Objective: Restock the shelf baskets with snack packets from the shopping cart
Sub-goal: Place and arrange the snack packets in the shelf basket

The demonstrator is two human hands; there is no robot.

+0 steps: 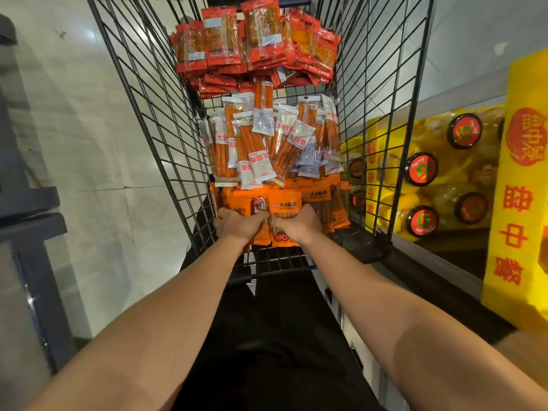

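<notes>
A black wire shopping cart (166, 120) holds three heaps of snack packets. Red packets (255, 43) lie at the far end, clear packets with orange sticks (267, 140) in the middle, orange packets (320, 197) nearest me. My left hand (237, 225) and my right hand (296, 225) reach into the near end side by side. Each hand grips a bunch of the orange packets from below, with its fingers curled around them. No shelf basket is in view.
On the right, a shelf holds yellow bottles with dark caps (421, 169) behind yellow signs with red characters (522, 185). Dark shelving (26, 221) stands at the left. Pale tiled floor (98, 143) lies between it and the cart.
</notes>
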